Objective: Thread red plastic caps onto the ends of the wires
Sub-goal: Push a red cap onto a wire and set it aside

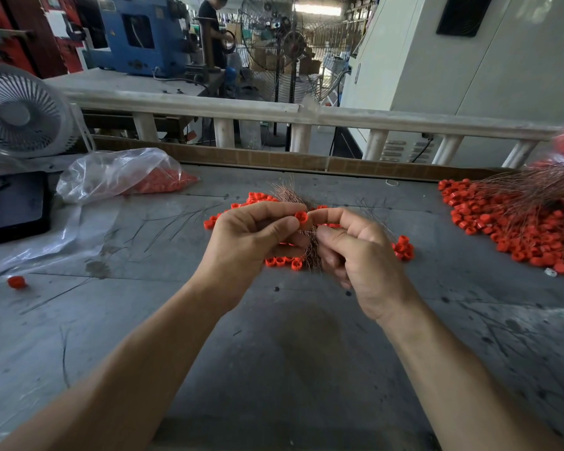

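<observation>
My left hand (254,236) pinches one red cap (302,217) between thumb and forefinger over the middle of the grey table. My right hand (355,252) meets it fingertip to fingertip, its forefinger touching the cap; a bundle of thin copper-coloured wires (311,247) runs between the two hands, with a tuft (285,193) sticking up behind them. Which hand grips the bundle is hidden by the fingers. Loose red caps (284,262) lie on the table under and behind the hands.
A large heap of capped wires (515,222) fills the right side. A clear plastic bag of red caps (127,175) lies at the left, beside a black tray (13,208) and a white fan (17,112). One stray cap (17,282) sits far left.
</observation>
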A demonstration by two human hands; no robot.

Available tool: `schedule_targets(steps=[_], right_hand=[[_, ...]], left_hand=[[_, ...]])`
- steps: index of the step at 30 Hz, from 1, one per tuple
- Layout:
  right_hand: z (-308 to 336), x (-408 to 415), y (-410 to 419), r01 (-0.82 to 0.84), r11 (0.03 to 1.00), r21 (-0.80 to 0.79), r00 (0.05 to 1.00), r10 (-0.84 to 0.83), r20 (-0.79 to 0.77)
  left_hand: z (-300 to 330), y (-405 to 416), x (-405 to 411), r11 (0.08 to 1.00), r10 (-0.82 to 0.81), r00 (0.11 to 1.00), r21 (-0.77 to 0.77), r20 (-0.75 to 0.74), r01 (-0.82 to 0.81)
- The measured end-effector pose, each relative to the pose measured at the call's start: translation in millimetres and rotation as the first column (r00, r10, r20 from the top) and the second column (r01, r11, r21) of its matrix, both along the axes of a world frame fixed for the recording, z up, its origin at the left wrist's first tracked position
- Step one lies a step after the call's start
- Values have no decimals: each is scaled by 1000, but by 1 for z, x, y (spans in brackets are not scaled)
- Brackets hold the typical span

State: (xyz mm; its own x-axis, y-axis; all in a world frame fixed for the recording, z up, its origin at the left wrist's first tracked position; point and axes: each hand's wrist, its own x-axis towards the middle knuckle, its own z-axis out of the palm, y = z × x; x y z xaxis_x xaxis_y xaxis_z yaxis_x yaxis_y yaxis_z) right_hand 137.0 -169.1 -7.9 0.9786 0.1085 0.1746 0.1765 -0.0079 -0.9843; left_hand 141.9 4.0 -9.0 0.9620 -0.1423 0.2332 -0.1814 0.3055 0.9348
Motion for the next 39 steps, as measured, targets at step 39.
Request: schedule_targets(steps=[39], right_hand=[[-30, 32, -43, 390, 499, -774, 884, -437, 165]], left_hand=[[2, 3, 1, 996, -54, 986, -72, -160, 43]])
